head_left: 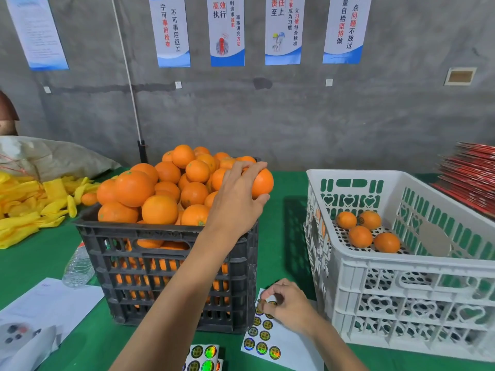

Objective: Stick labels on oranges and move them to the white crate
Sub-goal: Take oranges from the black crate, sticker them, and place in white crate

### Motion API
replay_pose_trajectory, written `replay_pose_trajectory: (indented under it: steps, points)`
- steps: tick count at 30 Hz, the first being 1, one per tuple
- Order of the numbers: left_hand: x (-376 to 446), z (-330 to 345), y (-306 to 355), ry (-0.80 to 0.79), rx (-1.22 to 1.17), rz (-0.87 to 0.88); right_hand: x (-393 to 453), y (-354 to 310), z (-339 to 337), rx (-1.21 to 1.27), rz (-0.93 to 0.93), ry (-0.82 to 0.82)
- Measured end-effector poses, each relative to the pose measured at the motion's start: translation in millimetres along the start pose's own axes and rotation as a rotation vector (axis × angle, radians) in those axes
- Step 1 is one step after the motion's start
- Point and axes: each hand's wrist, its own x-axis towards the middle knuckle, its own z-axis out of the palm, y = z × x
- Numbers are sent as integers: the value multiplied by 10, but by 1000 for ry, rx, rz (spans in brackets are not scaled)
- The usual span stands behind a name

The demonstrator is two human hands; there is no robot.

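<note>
Your left hand [241, 191] is up at the right rim of the heaped black crate [166, 266], fingers curled over the orange [262, 183] it grips. Below and to the right, your right hand [286, 303] pinches at a label [263, 303] on the sticker sheet [270, 336] lying on the green table. Bring orange and label together between them; the white crate [401, 266] lies further right, four oranges already inside.

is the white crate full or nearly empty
Nearly empty: the white crate holds only four oranges on its floor, most of which is bare.
</note>
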Motion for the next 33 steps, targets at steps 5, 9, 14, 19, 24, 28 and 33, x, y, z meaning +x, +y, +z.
replay_pose_trajectory:
  steps: [5,9,14,19,24,28,33]
  points:
    - [-6,1,7,-1,-3,-5,-32,-23,12,80,-2,50]
    - [-8,-1,5,-5,-9,-4,4,-61,15,86,61,58]
    - [7,8,-27,3,-42,-21,99,-394,-202,272,126,315]
    - [20,20,-29,37,-73,-39,210,-1138,-777,441,-72,694]
    - [20,13,-7,80,-123,-2,184,-1696,-1160,387,-300,746]
    - [33,43,-21,99,-157,15,60,-1811,-1194,367,-327,733]
    - [28,-20,28,-84,-370,167,-29,-1932,-1281,288,-212,675]
